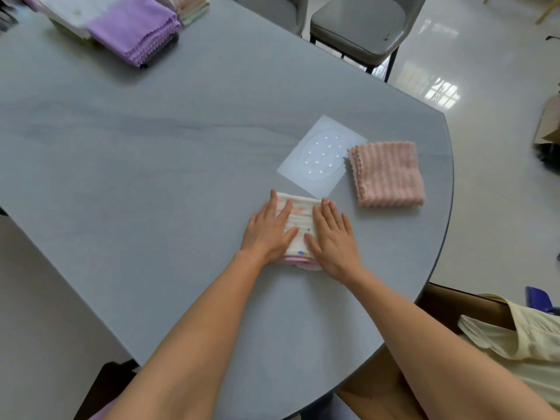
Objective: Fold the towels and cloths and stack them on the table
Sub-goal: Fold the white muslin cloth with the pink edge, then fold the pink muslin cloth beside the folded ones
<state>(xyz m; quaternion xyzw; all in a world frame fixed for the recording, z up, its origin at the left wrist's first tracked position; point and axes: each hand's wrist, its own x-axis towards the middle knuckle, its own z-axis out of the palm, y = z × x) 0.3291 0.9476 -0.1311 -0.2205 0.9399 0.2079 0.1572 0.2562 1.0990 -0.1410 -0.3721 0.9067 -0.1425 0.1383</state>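
Fingers (283, 212) of both hands lie straight, pressing flat on the folded white cloth (300, 219) beneath them

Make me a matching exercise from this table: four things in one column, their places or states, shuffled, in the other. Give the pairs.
Things:
1. white printed cloth
2. pink ribbed towel
3. purple towels
4. clear plastic sheet

Places or states:
A. stacked at the table's far left
B. lying flat beside the pink towel
C. pressed flat under the left hand and right hand
D. folded, near the table's right edge

Pairs: 1-C, 2-D, 3-A, 4-B
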